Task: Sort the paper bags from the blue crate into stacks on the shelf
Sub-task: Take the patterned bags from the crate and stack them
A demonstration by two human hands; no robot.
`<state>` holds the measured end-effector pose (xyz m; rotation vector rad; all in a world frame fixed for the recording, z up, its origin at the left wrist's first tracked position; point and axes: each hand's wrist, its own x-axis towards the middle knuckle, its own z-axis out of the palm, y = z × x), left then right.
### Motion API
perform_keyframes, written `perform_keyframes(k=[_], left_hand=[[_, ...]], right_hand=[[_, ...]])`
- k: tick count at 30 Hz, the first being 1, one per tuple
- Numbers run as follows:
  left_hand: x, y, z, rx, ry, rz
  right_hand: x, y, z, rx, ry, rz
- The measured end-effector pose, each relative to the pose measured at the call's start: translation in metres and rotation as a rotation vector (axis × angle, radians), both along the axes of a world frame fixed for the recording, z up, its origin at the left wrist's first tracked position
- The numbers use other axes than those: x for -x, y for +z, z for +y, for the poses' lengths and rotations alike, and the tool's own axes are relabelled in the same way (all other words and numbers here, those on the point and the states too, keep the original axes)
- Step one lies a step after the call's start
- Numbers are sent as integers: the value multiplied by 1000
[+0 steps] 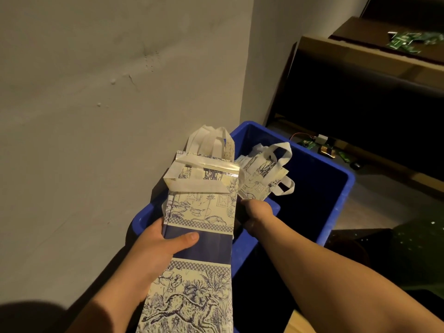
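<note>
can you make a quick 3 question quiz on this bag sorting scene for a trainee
1. True or false: both hands grip the long bag.
2. Where do the smaller bags lie? A) on the shelf B) in the blue crate C) on the floor
3. Which thumb lies across the bag's dark blue band?

Key:
1. False; the left hand holds it, while the right hand reaches into the crate beside it.
2. B
3. The left.

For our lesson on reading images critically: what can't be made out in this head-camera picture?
- Right hand: fingers hidden behind the patterned bags; grip unclear.
- Held bags: lower end cut off by the bottom edge; their number unclear.
- Blue crate: interior too dark.
- Shelf: lower compartment in shadow.
- Green items: too small to identify.
</note>
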<state>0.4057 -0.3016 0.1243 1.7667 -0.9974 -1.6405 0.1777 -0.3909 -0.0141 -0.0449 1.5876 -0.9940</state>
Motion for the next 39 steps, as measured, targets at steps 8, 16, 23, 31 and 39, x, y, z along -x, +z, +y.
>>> perform_keyframes(k=[8,16,23,31,39], left_hand=[[0,0,1,-8,-4,13],[2,5,1,2,-40,27],[11,17,2,41,-34,66],[39,31,6,81,-61,157],[83,45,20,145,-36,129]], right_hand=[[23,69,25,421,-80,257],[81,137,48,472,16,521],[126,180,74,437,-32,335],[116,205,127,498,-28,18],[78,203,157,624,31,253]])
